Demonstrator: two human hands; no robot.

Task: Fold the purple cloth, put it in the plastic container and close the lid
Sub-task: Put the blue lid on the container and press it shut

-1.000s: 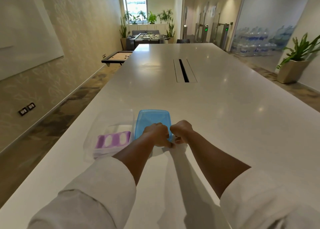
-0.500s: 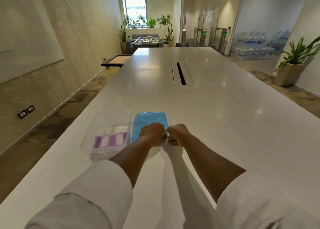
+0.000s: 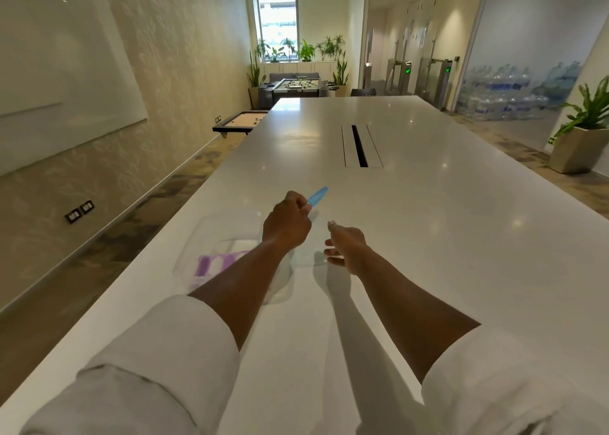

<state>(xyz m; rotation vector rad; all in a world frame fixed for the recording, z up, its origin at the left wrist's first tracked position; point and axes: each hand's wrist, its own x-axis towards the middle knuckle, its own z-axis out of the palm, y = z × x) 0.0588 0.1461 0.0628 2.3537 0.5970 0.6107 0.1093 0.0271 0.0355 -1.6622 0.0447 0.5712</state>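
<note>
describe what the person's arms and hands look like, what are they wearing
Both hands, the left hand and the right hand, are bare: no gloves, rings or watch show. Both forearms are bare too. Loose white sleeves are pushed up to around the elbows, with a folded cuff on the left one.

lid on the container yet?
No, the left hand holds the blue lid lifted and tilted above the table, and the plastic container with the purple cloth inside stands open.

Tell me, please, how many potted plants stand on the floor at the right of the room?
1: a potted plant by the right wall, beside the table. Others may be hidden beyond the frame edge.
</note>
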